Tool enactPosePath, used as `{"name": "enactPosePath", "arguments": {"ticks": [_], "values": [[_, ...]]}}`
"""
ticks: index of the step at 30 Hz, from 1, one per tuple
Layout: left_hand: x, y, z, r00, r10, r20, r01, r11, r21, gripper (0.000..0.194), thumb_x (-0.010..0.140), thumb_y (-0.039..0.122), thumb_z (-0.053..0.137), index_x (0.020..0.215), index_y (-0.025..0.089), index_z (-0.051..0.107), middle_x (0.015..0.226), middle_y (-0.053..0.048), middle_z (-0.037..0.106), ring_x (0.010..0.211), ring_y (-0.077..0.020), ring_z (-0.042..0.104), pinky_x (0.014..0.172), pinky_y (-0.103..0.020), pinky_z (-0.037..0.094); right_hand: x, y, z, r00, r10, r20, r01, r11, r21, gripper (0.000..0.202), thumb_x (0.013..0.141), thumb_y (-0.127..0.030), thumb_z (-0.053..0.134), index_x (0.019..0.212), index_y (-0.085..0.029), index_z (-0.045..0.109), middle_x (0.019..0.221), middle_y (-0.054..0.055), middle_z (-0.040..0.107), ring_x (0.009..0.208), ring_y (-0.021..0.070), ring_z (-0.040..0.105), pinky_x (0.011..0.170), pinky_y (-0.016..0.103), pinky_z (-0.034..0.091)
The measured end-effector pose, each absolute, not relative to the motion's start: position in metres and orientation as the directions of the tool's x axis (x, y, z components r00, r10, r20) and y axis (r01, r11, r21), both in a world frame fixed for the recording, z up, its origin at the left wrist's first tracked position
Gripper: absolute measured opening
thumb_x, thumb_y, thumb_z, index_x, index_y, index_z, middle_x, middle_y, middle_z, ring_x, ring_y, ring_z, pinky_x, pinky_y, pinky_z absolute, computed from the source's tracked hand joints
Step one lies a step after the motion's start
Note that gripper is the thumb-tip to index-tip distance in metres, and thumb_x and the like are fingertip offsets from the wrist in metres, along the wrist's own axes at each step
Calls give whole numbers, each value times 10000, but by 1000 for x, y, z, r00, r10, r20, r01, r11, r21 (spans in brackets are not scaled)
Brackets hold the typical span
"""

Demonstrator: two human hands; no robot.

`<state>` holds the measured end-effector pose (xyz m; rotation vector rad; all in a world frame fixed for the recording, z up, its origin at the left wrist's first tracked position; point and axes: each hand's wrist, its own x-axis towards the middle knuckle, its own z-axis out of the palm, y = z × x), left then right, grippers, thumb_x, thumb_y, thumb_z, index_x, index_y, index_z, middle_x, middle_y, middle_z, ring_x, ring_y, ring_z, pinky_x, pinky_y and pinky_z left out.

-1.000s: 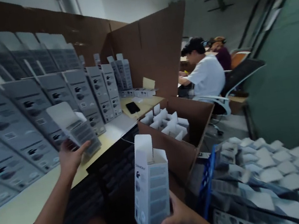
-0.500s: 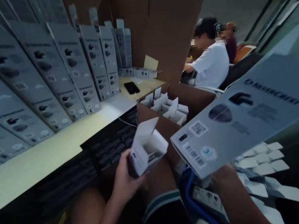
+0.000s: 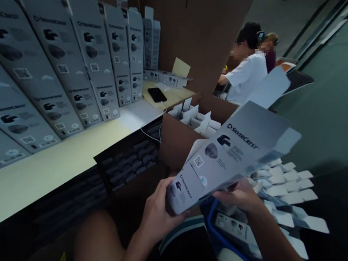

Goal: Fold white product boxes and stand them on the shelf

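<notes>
My left hand (image 3: 160,208) is wrapped round a small printed box (image 3: 180,194) with a SilverCrest label. Against that box lies the end of a long grey SilverCrest box (image 3: 221,153), which slants up to the right. My right hand (image 3: 240,195) grips the long box from below, near its lower end. The long box's flaps stand open at its far upper end. Part of the small box's open flap shows behind the long one; its inside is hidden.
Tall SilverCrest boxes stand on the table (image 3: 80,148) at the left, with a phone (image 3: 157,94) beyond. A brown carton (image 3: 176,141) holds open white boxes. Many flapped boxes (image 3: 283,183) lie at the lower right. A person in a white shirt (image 3: 247,76) sits farther back.
My right hand has brought the long box left and down against the small box. The small box, in my left hand, has tilted so its printed side shows. The view has shifted slightly.
</notes>
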<state>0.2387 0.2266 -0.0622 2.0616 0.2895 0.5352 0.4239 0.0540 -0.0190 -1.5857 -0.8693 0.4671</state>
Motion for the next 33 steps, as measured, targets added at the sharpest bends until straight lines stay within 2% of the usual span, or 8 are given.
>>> {"name": "enactPosePath", "arguments": {"ticks": [6,12,15,19,22,26,29,33], "values": [[247,212,-77,842,434,321,-12,-580,815,800,688,258,778,1363,280,348,1316,-90,582,1173,-260,615,966,-407,546,421,41,-12,620,775,118,261,-62,-963,500,654,-301,844,1105,-219,645,1099,109,730,1053,315,682,923,469,569],[276,188,-78,700,457,548,-74,-717,693,772,692,238,757,1363,261,375,1248,-128,638,1136,-304,654,923,-456,587,390,3,-19,857,502,118,155,-33,-987,660,671,-363,841,1261,-316,549,1265,118,647,1203,351,597,1007,536,514],[290,178,-72,661,411,627,-145,-751,645,764,723,313,756,1378,241,370,1215,-144,658,1113,-311,665,895,-461,596,383,-7,-18,896,416,155,210,-91,-973,601,676,-374,837,1219,-294,592,1226,124,673,1135,361,631,946,526,553],[311,173,-54,634,376,676,-159,-792,589,732,776,282,710,1411,229,349,1244,-151,642,1150,-315,633,946,-471,549,402,-7,13,903,384,193,292,-220,-931,488,641,-385,860,1060,-234,663,1058,121,741,974,340,693,831,484,608],[325,174,-26,616,337,712,-199,-808,555,746,786,293,720,1420,211,336,1272,-161,608,1186,-317,592,978,-472,509,427,-5,50,879,408,246,336,-166,-927,479,651,-375,857,1049,-208,649,1013,114,753,871,307,720,722,438,635],[331,184,0,518,366,773,-296,-771,564,846,718,389,803,1409,235,340,1371,-162,497,1295,-330,483,1086,-519,429,469,1,104,813,336,475,518,-45,-854,389,624,-360,869,917,-207,663,921,79,751,804,268,719,715,412,625],[321,194,-26,437,494,752,-319,-697,643,675,754,290,760,1332,255,414,1375,-137,474,1308,-309,472,1098,-530,423,509,13,136,752,270,601,629,-19,-778,401,649,-317,854,962,-175,648,1053,126,733,950,249,705,872,397,576],[294,211,-128,533,643,550,-138,-575,807,354,843,240,608,1185,270,523,1259,-95,544,1199,-280,567,1032,-523,491,560,34,144,722,293,627,660,-19,-751,619,531,-292,899,1038,-184,562,1065,115,727,933,249,709,876,437,575]]}}
